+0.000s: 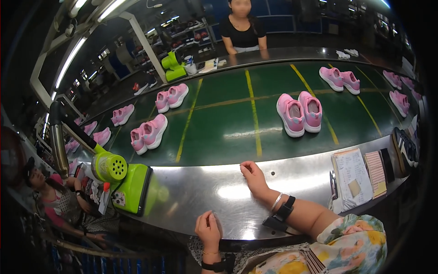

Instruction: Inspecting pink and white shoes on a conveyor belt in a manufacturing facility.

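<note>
Green conveyor belt (223, 116) full of pink sneakers (290, 121), left hand (208, 229) and right hand (256, 179) over the steel ledge (196, 187), fingers loosely curled, can't tell if pinching anything tbh.

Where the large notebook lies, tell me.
Head view, right side: the large notebook lies on the metal ledge, beside the smaller notepad, right of the right hand.
</note>
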`<state>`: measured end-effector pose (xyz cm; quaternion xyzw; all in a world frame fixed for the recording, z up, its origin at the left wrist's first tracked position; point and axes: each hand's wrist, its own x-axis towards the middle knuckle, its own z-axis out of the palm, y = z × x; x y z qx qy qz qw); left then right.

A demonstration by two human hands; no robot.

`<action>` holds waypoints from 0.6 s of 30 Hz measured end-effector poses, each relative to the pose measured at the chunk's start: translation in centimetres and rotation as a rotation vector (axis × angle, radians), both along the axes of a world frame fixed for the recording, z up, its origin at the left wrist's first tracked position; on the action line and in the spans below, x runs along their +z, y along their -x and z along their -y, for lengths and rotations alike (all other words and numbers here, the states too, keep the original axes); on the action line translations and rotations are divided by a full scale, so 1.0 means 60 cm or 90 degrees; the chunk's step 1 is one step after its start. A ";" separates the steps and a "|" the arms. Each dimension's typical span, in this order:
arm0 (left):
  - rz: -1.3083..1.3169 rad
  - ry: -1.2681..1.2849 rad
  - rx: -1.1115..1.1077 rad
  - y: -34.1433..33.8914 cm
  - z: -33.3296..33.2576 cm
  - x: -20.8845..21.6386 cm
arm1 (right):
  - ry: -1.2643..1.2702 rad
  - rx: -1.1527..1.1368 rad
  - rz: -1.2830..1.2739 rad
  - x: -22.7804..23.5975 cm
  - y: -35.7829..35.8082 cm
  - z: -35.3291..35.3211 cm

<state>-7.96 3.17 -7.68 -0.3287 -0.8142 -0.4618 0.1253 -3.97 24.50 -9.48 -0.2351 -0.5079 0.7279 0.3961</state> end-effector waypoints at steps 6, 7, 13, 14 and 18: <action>-0.001 -0.003 -0.015 0.003 0.002 -0.007 | 0.000 -0.003 0.008 0.004 -0.003 0.003; -0.001 -0.002 -0.017 0.004 0.003 -0.006 | 0.001 -0.005 0.008 0.006 -0.003 0.004; -0.035 0.004 -0.012 0.000 0.001 -0.001 | 0.019 0.003 0.014 0.006 -0.004 0.002; -0.045 0.007 -0.014 0.000 0.000 0.001 | 0.027 0.005 0.011 0.007 -0.004 0.001; -0.040 0.008 -0.017 0.001 0.000 -0.001 | 0.032 0.011 0.002 0.016 -0.006 0.004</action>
